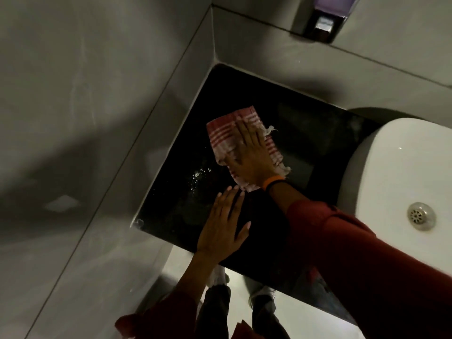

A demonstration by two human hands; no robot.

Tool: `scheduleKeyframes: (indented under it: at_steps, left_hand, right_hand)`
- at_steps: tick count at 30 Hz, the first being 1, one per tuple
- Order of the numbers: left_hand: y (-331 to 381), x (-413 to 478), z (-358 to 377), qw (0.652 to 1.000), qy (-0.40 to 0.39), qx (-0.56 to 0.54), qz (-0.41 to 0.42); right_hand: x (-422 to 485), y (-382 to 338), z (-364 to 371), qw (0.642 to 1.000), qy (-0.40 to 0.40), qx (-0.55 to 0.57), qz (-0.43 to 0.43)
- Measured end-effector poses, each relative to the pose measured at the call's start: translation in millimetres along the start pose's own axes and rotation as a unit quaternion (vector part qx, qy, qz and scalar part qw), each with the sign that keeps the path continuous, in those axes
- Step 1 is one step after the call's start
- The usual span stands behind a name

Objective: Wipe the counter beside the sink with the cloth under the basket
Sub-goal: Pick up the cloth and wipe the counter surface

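Note:
A red-and-white checked cloth with frayed edges lies flat on the black counter, near the corner where two walls meet. My right hand presses flat on the cloth, fingers stretched out and pointing toward the corner; an orange band and a dark band circle its wrist. My left hand rests palm down on the bare counter near the front edge, fingers apart, just short of the cloth. The white sink stands at the right, its metal drain visible. No basket is in view.
Grey tiled walls close the counter on the left and at the back. A soap dispenser hangs on the back wall above. Water drops glint on the counter left of the cloth. Below the front edge, the pale floor and my shoes show.

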State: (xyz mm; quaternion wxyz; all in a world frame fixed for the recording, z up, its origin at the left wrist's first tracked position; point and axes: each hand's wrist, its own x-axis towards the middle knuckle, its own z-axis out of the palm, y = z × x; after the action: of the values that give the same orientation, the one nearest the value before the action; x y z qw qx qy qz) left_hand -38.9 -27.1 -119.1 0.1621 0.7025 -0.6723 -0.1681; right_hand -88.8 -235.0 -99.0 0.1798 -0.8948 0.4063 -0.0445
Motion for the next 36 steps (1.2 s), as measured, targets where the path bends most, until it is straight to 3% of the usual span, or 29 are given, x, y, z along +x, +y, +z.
scheduleKeyframes:
  at_steps: [3,6,9,11,13,18,25,31,36]
  left_hand:
    - [4,12,-23,0.993,0.077,-0.069,-0.051]
    - [-7,74,-55,0.991,0.137,0.01,0.009]
    - [-13,161,-76,0.995,0.055,0.085,0.024]
    - [-12,193,-65,0.992,-0.029,0.125,0.008]
    - [-13,197,-43,0.989,-0.065,0.134,-0.015]
    - [-18,181,-25,0.992,0.017,0.114,-0.06]
    - [-40,122,-26,0.971,0.018,0.076,-0.225]
    - [-39,43,-22,0.928,0.063,0.089,-0.355]
    - [-4,-2,-12,0.874,0.066,0.033,-0.48]
  right_hand:
    - [-61,-6,-1,0.984,0.108,0.029,0.138]
    - [-142,-1,13,0.958,0.138,0.004,0.252]
    - [-189,-3,32,0.947,0.085,-0.039,0.307]
    - [-196,-3,39,0.947,0.071,-0.059,0.309]
    - [-194,-2,40,0.946,0.068,-0.068,0.309]
    - [-194,0,44,0.944,0.078,-0.086,0.308]
    - [-196,-1,42,0.947,0.091,-0.078,0.299]
    - [-196,-2,41,0.951,0.086,-0.064,0.291]
    - [-199,-3,37,0.957,0.067,-0.04,0.28]
